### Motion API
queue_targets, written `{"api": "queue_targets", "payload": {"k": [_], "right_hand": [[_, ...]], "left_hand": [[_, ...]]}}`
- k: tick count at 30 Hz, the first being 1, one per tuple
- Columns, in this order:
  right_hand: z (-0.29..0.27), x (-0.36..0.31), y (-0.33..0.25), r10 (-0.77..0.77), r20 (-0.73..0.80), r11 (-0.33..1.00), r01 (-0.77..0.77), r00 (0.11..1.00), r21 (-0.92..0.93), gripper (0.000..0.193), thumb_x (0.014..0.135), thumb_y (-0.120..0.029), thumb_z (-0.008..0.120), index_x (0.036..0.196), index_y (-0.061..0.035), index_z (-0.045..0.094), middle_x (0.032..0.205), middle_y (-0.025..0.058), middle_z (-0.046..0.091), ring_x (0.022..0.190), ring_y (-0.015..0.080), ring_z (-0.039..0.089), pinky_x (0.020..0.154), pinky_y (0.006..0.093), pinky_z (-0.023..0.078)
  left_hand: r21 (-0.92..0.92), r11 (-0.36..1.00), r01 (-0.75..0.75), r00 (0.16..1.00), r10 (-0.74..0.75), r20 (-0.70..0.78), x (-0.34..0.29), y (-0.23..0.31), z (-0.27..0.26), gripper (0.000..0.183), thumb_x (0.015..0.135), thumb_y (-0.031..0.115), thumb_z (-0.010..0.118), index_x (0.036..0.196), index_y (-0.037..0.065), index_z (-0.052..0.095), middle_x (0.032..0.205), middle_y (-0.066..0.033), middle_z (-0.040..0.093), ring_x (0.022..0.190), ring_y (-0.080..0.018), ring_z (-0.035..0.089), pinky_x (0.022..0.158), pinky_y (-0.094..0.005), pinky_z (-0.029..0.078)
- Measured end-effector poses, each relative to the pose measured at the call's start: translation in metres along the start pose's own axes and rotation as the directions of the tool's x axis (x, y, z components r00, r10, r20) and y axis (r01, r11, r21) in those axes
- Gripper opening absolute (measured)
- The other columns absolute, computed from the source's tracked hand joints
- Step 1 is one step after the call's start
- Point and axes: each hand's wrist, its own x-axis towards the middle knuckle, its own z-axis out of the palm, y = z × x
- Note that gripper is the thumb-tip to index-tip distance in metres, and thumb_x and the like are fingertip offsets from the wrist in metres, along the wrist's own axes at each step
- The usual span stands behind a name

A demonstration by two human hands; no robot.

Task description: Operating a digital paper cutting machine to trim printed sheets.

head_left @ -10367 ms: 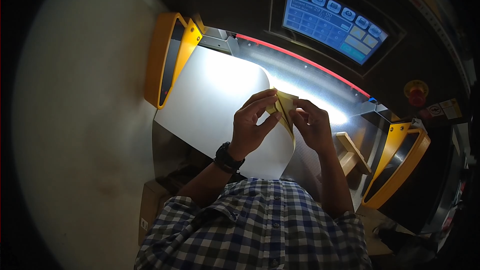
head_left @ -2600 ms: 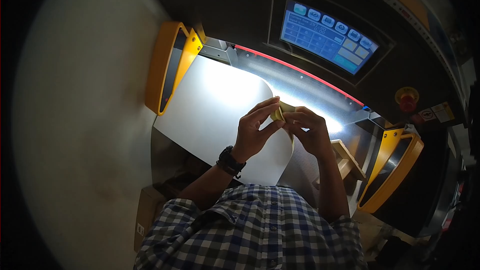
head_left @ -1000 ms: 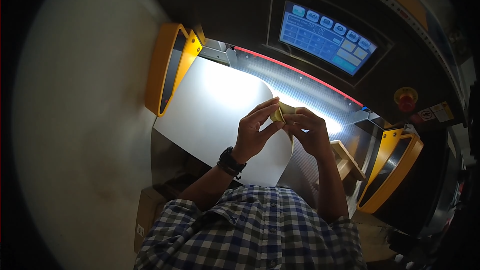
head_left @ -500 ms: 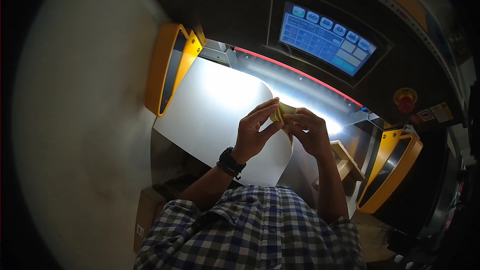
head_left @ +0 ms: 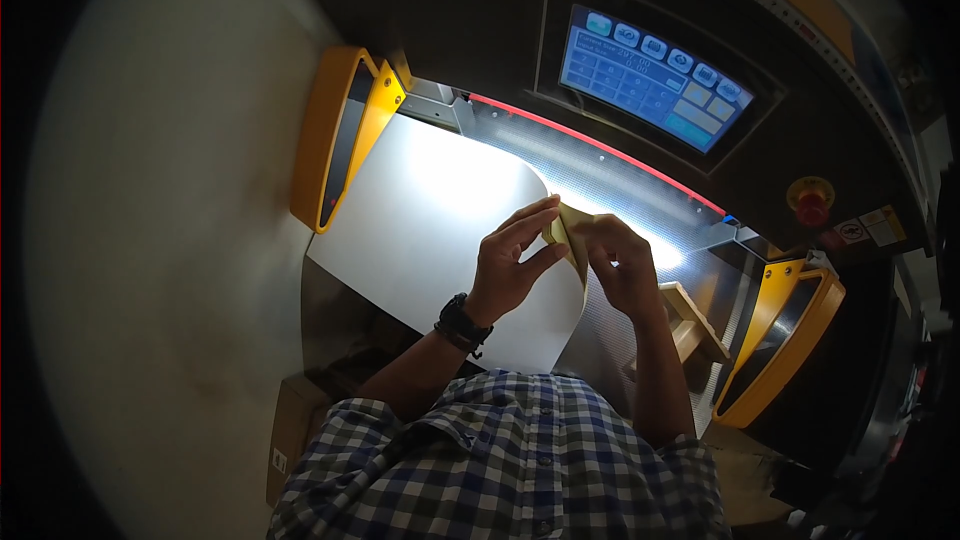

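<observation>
Large white sheets (head_left: 420, 240) lie on the metal bed under a bright light, their right edge curled upward. At that raised edge my left hand (head_left: 505, 268) pinches the sheets between thumb and fingers, and their yellowish underside (head_left: 572, 227) faces right. My right hand (head_left: 624, 262) is closed, with curled fingertips at the yellowish side, close to the left fingers. Whether it grips a sheet or only presses against it is hard to make out. The exact number of sheets is hidden by the fingers.
A dark machine front with a lit touch screen (head_left: 655, 80) and a red knob (head_left: 810, 202) rises ahead. Yellow guards (head_left: 330, 140) (head_left: 785, 345) flank the bed. A wooden block with a ledge (head_left: 692, 325) sits right of my right forearm. A pale wall (head_left: 170, 240) stands left.
The fanned yellowish edges between my hands have closed together. My right fingers have shifted slightly and curled more, exposing more of the yellowish underside. My left hand has stayed almost still.
</observation>
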Motion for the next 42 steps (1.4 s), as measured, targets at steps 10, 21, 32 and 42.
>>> {"api": "queue_targets", "payload": {"k": [10,21,32,42], "right_hand": [[0.004,0.002,-0.007,-0.020,0.086,0.998,0.025,0.996,-0.063,0.033,0.079,-0.005,0.080,0.111,-0.0030,0.072,0.096,0.0084,0.064,0.085,0.0179,0.068,0.074,0.0305,0.061],[0.003,0.003,-0.009,0.075,0.086,0.997,-0.075,0.993,0.001,0.030,0.081,-0.003,0.077,0.110,-0.0019,0.073,0.100,0.0096,0.067,0.088,0.0192,0.070,0.076,0.0300,0.061],[0.008,0.001,-0.012,0.127,0.026,0.988,-0.129,0.992,0.082,0.018,0.090,-0.002,0.068,0.108,-0.0005,0.072,0.100,0.0102,0.068,0.086,0.0197,0.071,0.080,0.0299,0.061],[0.003,0.003,-0.008,-0.032,0.083,0.999,0.034,0.996,-0.017,0.024,0.084,-0.004,0.075,0.108,-0.0028,0.073,0.099,0.0107,0.068,0.082,0.0196,0.070,0.069,0.0304,0.058]], "left_hand": [[0.037,0.999,-0.039,0.999,0.040,-0.028,0.001,-0.002,0.000,0.048,0.088,0.004,0.074,0.134,0.002,0.058,0.141,-0.0191,0.054,0.131,-0.0289,0.054,0.108,-0.0377,0.049],[0.067,0.998,-0.022,1.000,0.022,-0.001,0.002,0.000,-0.001,0.046,0.088,-0.003,0.071,0.132,0.002,0.059,0.144,-0.0185,0.052,0.134,-0.0284,0.050,0.110,-0.0401,0.048],[0.053,0.998,-0.025,1.000,0.026,-0.018,0.001,-0.001,0.001,0.047,0.088,-0.002,0.071,0.133,0.002,0.058,0.143,-0.0185,0.052,0.135,-0.0290,0.050,0.111,-0.0407,0.047],[0.056,0.997,-0.044,0.999,0.045,-0.026,0.001,-0.005,-0.001,0.047,0.087,0.005,0.075,0.131,0.003,0.061,0.141,-0.0189,0.055,0.132,-0.0292,0.053,0.108,-0.0387,0.049]]}}
